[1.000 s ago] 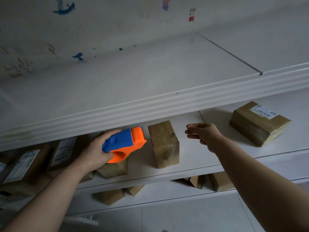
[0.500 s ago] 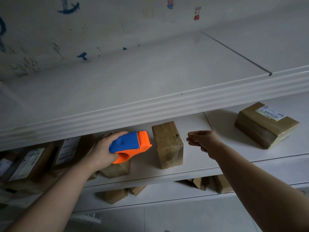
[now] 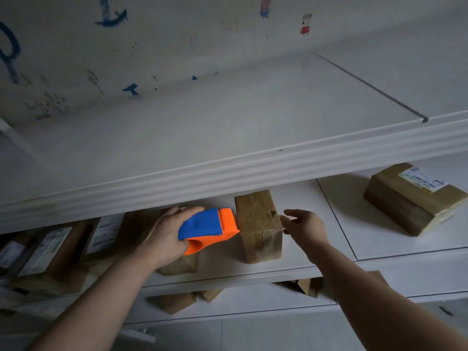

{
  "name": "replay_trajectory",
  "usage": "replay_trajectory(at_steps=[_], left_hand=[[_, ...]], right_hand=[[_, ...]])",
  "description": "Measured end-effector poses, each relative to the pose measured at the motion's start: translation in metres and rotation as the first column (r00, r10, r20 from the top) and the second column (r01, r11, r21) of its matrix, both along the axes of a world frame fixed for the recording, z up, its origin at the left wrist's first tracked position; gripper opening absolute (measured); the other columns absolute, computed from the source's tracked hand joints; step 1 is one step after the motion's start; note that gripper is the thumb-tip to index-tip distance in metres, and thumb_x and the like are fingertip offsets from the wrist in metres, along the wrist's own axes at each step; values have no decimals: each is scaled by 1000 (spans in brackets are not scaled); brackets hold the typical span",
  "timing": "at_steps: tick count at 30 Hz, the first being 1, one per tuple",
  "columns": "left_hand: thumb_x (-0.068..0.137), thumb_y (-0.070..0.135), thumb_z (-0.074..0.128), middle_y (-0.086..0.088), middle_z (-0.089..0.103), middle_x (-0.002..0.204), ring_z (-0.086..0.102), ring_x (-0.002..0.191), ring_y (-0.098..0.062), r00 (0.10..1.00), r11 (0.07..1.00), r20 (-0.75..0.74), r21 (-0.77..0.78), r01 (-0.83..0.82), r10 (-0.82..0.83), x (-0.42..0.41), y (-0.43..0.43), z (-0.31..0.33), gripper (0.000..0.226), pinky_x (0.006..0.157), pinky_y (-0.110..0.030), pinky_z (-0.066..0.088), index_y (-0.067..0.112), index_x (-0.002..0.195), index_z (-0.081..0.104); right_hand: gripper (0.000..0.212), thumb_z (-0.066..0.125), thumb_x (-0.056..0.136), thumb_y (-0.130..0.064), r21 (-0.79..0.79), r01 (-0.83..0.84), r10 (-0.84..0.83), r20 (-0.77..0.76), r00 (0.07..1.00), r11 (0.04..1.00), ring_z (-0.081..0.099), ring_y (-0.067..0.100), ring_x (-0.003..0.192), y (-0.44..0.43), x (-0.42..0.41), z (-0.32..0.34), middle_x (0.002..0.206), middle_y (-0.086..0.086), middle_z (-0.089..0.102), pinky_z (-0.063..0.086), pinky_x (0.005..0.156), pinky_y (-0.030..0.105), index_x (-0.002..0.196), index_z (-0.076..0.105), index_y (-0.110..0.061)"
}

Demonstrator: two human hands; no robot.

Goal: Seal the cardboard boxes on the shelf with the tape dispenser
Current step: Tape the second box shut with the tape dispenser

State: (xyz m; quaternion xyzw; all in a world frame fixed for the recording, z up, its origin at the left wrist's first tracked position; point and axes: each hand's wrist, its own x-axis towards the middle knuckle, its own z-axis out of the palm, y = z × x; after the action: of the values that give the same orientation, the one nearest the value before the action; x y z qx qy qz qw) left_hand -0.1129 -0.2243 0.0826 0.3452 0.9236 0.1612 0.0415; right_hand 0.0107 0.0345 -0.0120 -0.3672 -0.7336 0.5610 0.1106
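My left hand (image 3: 164, 234) grips a blue and orange tape dispenser (image 3: 206, 228), whose orange front touches the left side of a small brown cardboard box (image 3: 258, 224) standing on the middle shelf (image 3: 336, 236). My right hand (image 3: 305, 224) is open, its fingertips at the box's right edge. Another small box (image 3: 178, 266) lies partly hidden under the dispenser and my left hand.
A larger taped box with a white label (image 3: 412, 196) sits on the shelf at the right. Several labelled boxes (image 3: 58, 249) crowd the shelf's left end. The white upper shelf (image 3: 228, 168) overhangs the work area. More small boxes (image 3: 177, 301) lie on the lower shelf.
The dispenser has moved right until it meets the box's left side. My right hand has uncurled and moved left to the box's right edge.
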Motion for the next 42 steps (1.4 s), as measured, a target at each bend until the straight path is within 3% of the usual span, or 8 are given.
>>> replay_trajectory(at_steps=[8,15,18,21,29,33,37,42], left_hand=[[65,-3,56,5,51,118,48,118,-16,1000,1000,3,-25,-14,14,-1,-1,-3,82,100,-28,39,36,136,46],[65,-3,57,0,51,123,47,121,-18,999,1000,33,-5,-27,27,2,2,-10,82,100,-25,36,36,137,46],[65,-3,57,1,51,126,45,125,-19,998,1000,54,6,-30,30,3,3,-13,83,104,-31,37,37,137,46],[63,-2,56,4,54,128,47,124,-18,996,998,88,52,-28,23,6,6,-17,83,105,-33,38,41,133,48],[54,12,50,8,59,108,58,98,-14,987,972,148,235,29,-65,31,53,-11,84,86,-32,49,58,124,44],[60,23,50,10,44,103,48,109,-15,977,976,54,-70,209,-205,57,87,-4,83,90,-33,47,50,137,35],[71,21,61,15,37,103,46,109,-13,956,936,28,-193,293,-293,69,108,-8,85,83,-26,42,49,141,23],[73,21,63,14,43,121,47,113,-11,940,915,28,-225,336,-339,75,117,-2,87,87,-24,42,47,143,19]], right_hand=[[58,51,92,-48,219,-81,38,197,980,972,54,24,120,-10,2,-21,137,5,52,46,95,38,142,38,-23],[61,36,74,15,275,-213,228,-25,973,938,66,7,94,-16,20,-13,98,-11,70,45,68,4,109,70,-22],[71,41,69,11,243,-337,333,59,941,909,64,13,106,-5,21,-5,112,-6,68,53,87,24,129,57,-24],[90,62,70,-3,151,-356,356,25,934,922,61,19,109,-2,17,10,122,-5,57,52,92,38,148,27,-32],[72,74,76,1,-483,-251,164,-215,963,839,63,30,102,6,55,0,120,21,55,56,86,39,137,40,-16],[119,89,62,-21,-59,-327,332,216,918,943,40,27,133,28,78,-11,147,12,35,39,108,39,151,9,-14],[147,91,50,-45,429,-543,465,282,839,722,-1,17,148,43,80,5,160,-4,-2,12,120,41,149,-17,-27],[137,85,62,-45,450,-690,605,341,719,567,6,15,147,49,57,16,159,-5,13,6,120,42,148,-21,-29]])
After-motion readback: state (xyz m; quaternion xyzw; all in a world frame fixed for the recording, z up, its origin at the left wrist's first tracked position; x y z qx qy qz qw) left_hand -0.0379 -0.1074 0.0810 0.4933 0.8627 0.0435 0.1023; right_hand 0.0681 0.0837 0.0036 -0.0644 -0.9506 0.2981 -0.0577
